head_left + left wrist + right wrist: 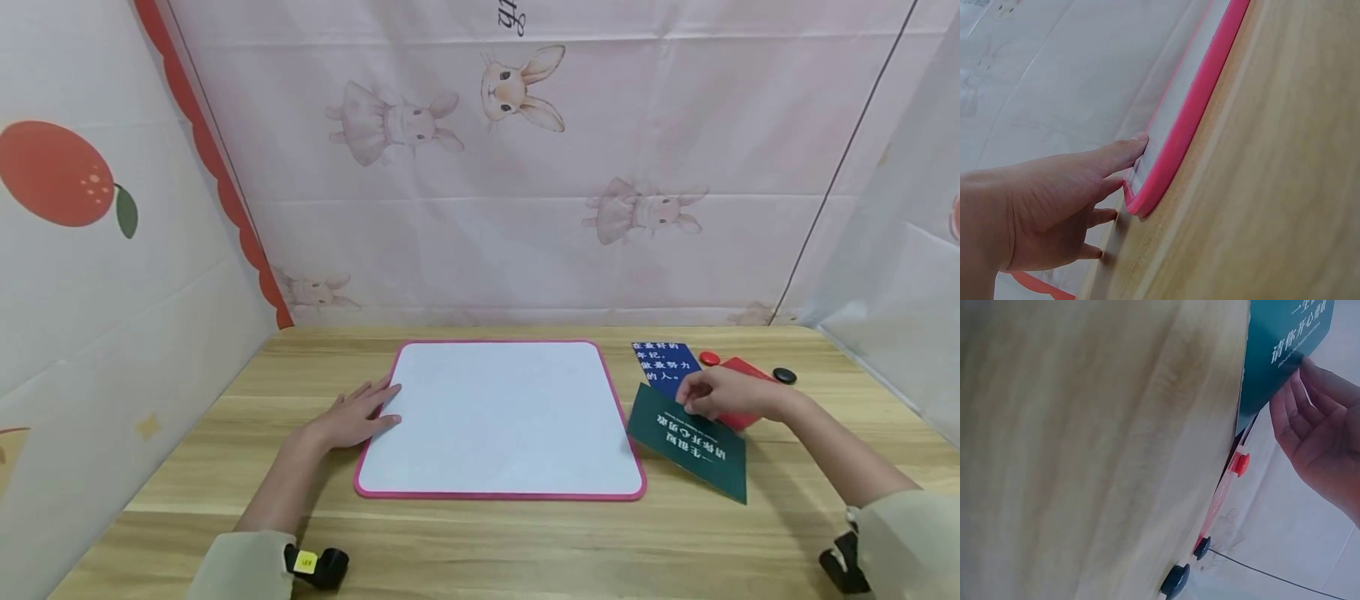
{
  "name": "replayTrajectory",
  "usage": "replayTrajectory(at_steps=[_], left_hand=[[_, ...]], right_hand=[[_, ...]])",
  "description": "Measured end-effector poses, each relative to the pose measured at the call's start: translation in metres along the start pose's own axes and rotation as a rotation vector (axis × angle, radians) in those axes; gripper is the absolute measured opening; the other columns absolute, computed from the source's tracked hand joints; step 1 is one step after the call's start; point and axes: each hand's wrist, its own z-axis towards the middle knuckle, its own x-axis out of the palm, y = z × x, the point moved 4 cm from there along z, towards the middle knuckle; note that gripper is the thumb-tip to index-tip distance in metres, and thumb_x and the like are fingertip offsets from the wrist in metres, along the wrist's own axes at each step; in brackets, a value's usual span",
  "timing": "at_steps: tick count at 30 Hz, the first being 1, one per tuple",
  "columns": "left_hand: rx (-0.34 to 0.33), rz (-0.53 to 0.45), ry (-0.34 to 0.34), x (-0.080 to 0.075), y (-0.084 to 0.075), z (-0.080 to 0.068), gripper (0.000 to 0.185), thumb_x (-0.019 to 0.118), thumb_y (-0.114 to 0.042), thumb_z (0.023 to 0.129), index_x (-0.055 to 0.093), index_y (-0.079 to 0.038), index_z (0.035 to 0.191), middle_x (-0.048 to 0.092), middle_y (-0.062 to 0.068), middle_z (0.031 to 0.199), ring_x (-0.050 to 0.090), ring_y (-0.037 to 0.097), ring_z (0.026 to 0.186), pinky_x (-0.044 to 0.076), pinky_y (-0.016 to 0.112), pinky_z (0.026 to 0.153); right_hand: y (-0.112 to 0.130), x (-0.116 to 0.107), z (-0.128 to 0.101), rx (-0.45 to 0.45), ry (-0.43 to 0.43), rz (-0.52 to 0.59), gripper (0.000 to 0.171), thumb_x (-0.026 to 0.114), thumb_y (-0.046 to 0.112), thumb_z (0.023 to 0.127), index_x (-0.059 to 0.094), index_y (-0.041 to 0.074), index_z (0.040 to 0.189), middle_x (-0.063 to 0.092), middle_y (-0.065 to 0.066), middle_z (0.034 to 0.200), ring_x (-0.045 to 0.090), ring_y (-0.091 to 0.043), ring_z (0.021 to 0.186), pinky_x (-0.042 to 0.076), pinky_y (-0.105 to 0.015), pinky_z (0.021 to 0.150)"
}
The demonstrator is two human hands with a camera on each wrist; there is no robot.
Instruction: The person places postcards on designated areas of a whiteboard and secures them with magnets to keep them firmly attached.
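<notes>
Two bare hands work at a pale wooden table (487,542). Left hand (352,417) lies flat with its fingers (1124,152) straight and relaxed, their tips touching the left edge of a white rectangular board with a pink rim (498,417), which lies flat at the middle of the table; the hand grips nothing. Right hand (723,393) is near the table's right side, its fingers (1297,403) curled to pinch the upper edge of a dark green card with white printed characters (690,442). That card is tilted, one corner lifted, and sits just beside the board's right edge, its lower end toward the front of the table. Behind it, a dark blue card with white characters (660,362) lies flat toward the back right of the table, partly covered by the green one. A red flat piece (746,371) shows behind the right hand, with a small round red magnet (709,358) and a small round black magnet (784,375) close by, nearer the right back corner.
</notes>
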Motion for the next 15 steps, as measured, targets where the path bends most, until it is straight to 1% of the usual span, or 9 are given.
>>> replayTrajectory(at_steps=[9,12,15], left_hand=[[0.004,-0.002,0.001,-0.001,0.000,-0.001,0.068,0.052,-0.042,0.090,0.029,-0.008,0.144,0.016,0.018,0.149,0.007,0.042,0.134,0.000,0.063,0.100],[0.002,-0.001,0.002,-0.001,0.000,-0.001,0.068,0.052,-0.041,0.090,0.029,-0.008,0.144,0.016,0.017,0.149,0.007,0.042,0.134,0.000,0.063,0.101],[0.001,-0.003,0.003,-0.001,0.000,-0.002,0.068,0.053,-0.041,0.090,0.029,-0.008,0.144,0.016,0.018,0.149,0.007,0.042,0.134,0.000,0.063,0.100]], right_hand=[[-0.010,-0.004,-0.002,0.057,0.025,0.193,0.018,0.052,0.006,0.090,0.052,-0.006,0.104,0.054,-0.012,0.091,0.051,-0.025,0.083,0.049,-0.032,0.070],[-0.013,-0.004,-0.002,0.092,0.015,0.233,0.024,0.054,0.008,0.090,0.053,-0.007,0.109,0.055,-0.012,0.096,0.052,-0.024,0.086,0.048,-0.032,0.073],[-0.015,-0.003,-0.002,0.133,-0.006,0.253,0.030,0.056,0.009,0.090,0.055,-0.008,0.114,0.056,-0.011,0.099,0.053,-0.023,0.086,0.047,-0.031,0.072]])
